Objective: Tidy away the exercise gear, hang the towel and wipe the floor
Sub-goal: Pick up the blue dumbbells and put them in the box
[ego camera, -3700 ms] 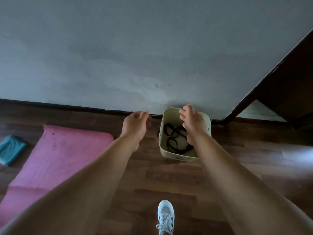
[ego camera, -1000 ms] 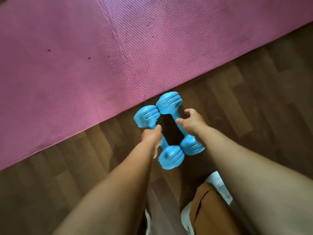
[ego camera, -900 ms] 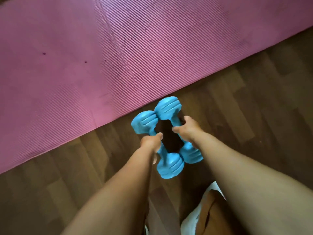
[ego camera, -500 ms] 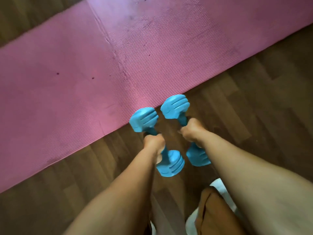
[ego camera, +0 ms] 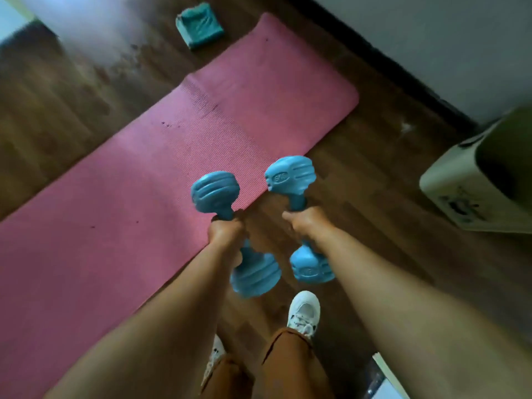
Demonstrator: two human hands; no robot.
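Both forearms are extended forward and down; the left hand [ego camera: 226,233] is wrapped round the handle of the left dumbbell [ego camera: 214,191] and the right hand [ego camera: 306,223] round that of the right dumbbell [ego camera: 289,175], each held clear of the floor [ego camera: 359,197] at the mat [ego camera: 144,182] edge. Compared with 0.5 s ago, the 2 dumbbells are held further apart, and the towel [ego camera: 199,24] and bin [ego camera: 460,185] have come into view.

Two blue dumbbells are up off the floor, one [ego camera: 250,271] in the left hand [ego camera: 225,235], one [ego camera: 290,174] in the right hand [ego camera: 307,223]. A pink mat [ego camera: 161,168] lies flat. A folded teal towel [ego camera: 199,24] sits past its far end.
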